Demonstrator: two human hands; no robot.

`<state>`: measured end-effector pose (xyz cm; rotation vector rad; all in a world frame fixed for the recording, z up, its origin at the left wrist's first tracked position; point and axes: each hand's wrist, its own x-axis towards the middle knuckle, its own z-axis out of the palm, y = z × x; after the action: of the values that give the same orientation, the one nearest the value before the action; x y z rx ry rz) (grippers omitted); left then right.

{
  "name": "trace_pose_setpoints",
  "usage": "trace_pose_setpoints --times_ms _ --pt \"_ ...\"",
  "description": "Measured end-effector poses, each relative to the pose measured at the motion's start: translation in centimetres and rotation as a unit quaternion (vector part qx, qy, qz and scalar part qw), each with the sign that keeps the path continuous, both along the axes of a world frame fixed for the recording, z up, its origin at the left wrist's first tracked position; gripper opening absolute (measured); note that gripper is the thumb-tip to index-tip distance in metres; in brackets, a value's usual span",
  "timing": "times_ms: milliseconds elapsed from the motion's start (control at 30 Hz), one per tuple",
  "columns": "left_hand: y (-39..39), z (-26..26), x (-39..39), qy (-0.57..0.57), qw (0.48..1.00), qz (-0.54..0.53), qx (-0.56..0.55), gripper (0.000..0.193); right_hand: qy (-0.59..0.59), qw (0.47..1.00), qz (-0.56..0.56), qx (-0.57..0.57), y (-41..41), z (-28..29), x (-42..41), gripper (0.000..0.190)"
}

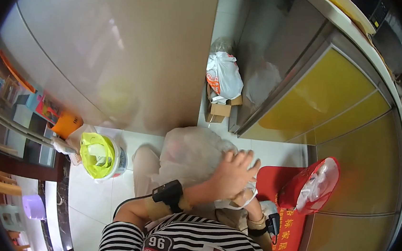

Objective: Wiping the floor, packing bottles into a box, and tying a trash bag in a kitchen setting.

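Note:
A large translucent white plastic bag (191, 153), bulging with contents I cannot make out, stands before me between my knees. My left hand (232, 173) reaches across to the right over the bag's edge, back upward and fingers spread. Beneath it is my right hand (241, 197), its fingers mostly hidden by the left. A white plastic handle loop (251, 200) passes around the right hand near the wrist. Whether the right fingers are closed on the bag does not show.
To the left stands a bucket (120, 161) lined with a yellow-green bag (96, 155). At right, a red bag (330, 187) holding clear plastic leans by yellow cabinets (355, 160), on a red mat (271, 182). Ahead, a white bag (227, 74) rests on a cardboard box (219, 112) beside a large panel (139, 48).

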<state>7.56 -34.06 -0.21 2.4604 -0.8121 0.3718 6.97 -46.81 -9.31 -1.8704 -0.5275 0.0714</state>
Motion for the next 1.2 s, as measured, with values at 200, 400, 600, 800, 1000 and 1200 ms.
trace_pose_setpoints --times_ms 200,400,600,800,1000,1200 --pt "-2.9 -2.2 0.9 -0.005 0.996 -0.089 -0.022 0.046 -0.044 0.999 -0.027 0.006 0.1 -2.0 1.9 0.044" --pt "-4.3 -3.8 1.1 0.048 0.995 -0.083 0.04 0.042 -0.044 0.998 -0.038 0.0 -1.4 -2.4 1.0 0.04" --pt "0.5 -1.4 0.7 0.032 0.998 -0.04 0.03 0.053 -0.045 0.997 -0.056 0.008 -1.9 -1.1 1.5 0.036" --pt "9.8 -2.3 -3.4 0.002 0.98 0.154 -0.124 0.073 0.04 0.993 -0.109 -0.026 -3.2 5.2 1.8 0.005" --pt "6.2 -4.6 -5.0 0.143 0.955 0.171 -0.196 0.085 -0.077 0.974 -0.182 -0.108 -6.0 8.9 1.8 0.018" --pt "3.2 -1.7 -3.5 0.146 0.952 0.081 -0.255 0.092 -0.176 0.915 -0.325 -0.161 -6.9 11.9 -0.4 0.037"
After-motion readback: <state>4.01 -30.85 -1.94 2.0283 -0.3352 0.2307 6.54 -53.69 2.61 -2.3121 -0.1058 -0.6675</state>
